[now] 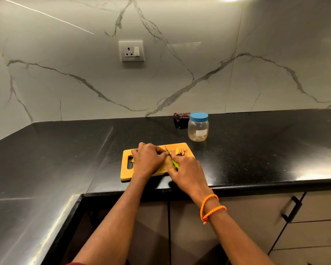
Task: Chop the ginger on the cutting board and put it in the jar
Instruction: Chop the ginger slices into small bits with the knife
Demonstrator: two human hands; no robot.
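Observation:
A wooden cutting board [126, 173] lies on the black counter near its front edge. My left hand [147, 159] is curled over a piece of ginger on the board, and most of that piece is hidden under the fingers. My right hand [187, 173] grips a green-handled knife [170, 155] whose blade points away, right beside my left fingertips. Cut ginger slices [180, 151] lie at the board's far right. A few scraps [132, 160] sit by the handle slot. A clear plastic jar [198, 129] with its blue lid on stands behind the board to the right.
A dark folded cloth [181, 116] lies against the marble wall behind the jar. A wall socket [131, 51] sits above the counter. The black counter [256, 146] bends into an L on the left. Cabinet drawers with black handles [292, 209] are below right.

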